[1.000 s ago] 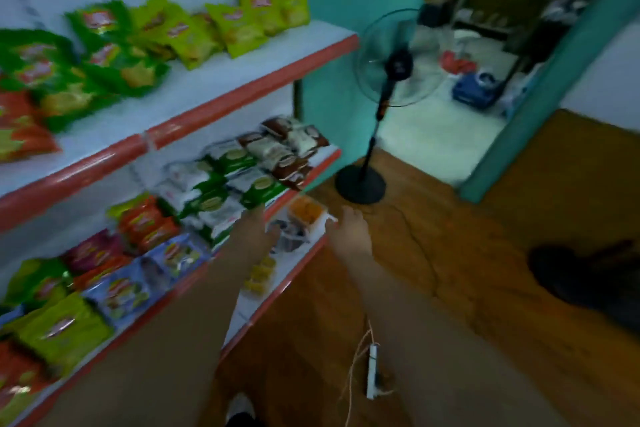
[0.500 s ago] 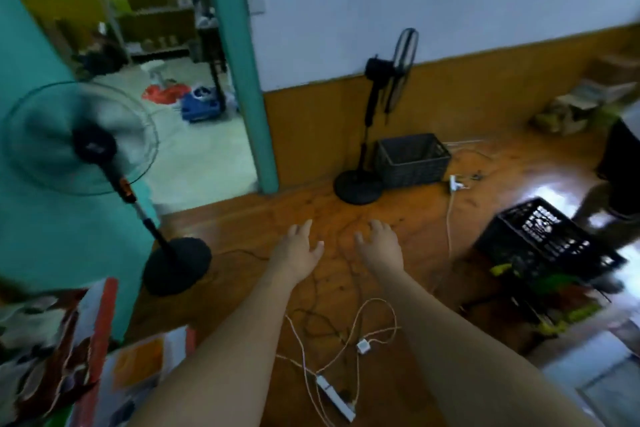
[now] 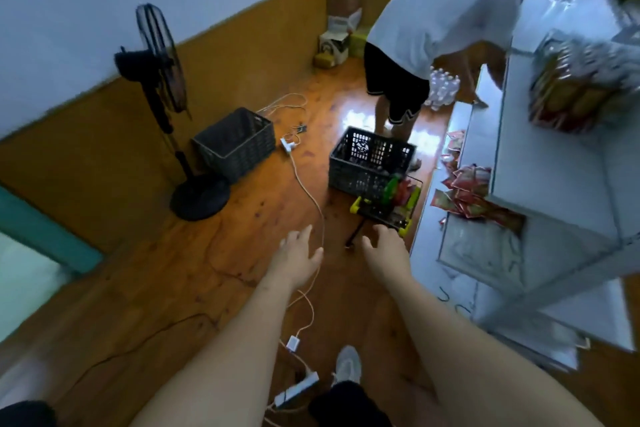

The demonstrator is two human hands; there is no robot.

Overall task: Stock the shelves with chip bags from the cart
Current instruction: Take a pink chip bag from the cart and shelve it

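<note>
Both bare hands, left hand (image 3: 297, 258) and right hand (image 3: 384, 251), reach forward at frame centre, fingers spread, holding nothing. Just beyond the right hand stands the small yellow-cornered wire cart (image 3: 388, 204) with chip bags (image 3: 400, 192).

Probably a small shop: white shelves (image 3: 554, 135) of snack packets (image 3: 465, 192), stock crates (image 3: 370, 163).

Black standing fan (image 3: 162, 87), dark crate (image 3: 235, 144), power strip (image 3: 297, 390), cardboard boxes (image 3: 341, 24)

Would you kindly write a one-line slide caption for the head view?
Both empty hands, left hand and right hand, reach toward the small cart of chip bags beside the shelves.
</note>
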